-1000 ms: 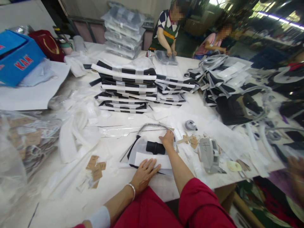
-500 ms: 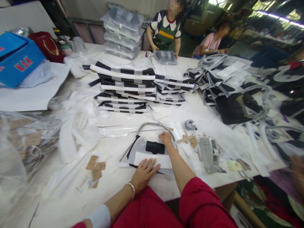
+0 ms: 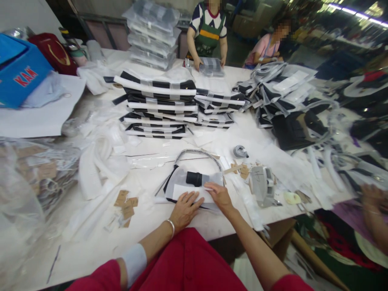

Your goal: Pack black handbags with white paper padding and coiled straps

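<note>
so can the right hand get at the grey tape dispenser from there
Probably yes: the right hand rests at the right side of the bag, and the grey tape dispenser stands further right, with apparently only low white wrapping between.

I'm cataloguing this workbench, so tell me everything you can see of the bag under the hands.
The bag lies flat on a white table, black where bare. A pale, translucent-looking sheet covers much of its face, with a black patch near the middle and a white strip along the near side. Its handle, seemingly wrapped, arches out on the far side. The left hand rests on the strip; the right hand appears to touch its right end.
</note>
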Tool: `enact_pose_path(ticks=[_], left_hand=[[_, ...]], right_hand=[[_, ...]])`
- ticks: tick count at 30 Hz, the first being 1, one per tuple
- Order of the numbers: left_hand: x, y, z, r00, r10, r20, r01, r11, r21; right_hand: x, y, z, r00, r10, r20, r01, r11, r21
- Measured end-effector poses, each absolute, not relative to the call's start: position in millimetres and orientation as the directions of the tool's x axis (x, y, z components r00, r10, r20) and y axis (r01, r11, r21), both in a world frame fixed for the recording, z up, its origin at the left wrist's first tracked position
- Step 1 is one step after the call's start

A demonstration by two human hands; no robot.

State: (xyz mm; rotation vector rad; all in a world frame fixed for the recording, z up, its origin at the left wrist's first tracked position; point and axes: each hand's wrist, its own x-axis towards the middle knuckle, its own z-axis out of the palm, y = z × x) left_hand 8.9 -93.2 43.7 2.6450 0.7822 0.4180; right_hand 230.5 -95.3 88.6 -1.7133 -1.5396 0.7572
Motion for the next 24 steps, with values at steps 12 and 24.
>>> enact_pose_path(ticks=[12, 24], left_hand=[[3.0, -89.6, 64.7, 0.864, 0.488, 0.123, 0.383, -0.796, 0.468], [1.6, -87.6, 58.8, 0.921, 0.385, 0.064, 0.349, -0.885, 0.308]], right_hand=[[200.1, -152.6, 92.6, -0.181, 0.904, 0.387, 0.885, 0.321, -0.336], [184.1, -261.7, 81.8, 0.586, 0.777, -0.230, 0.390, -0.519, -0.761]])
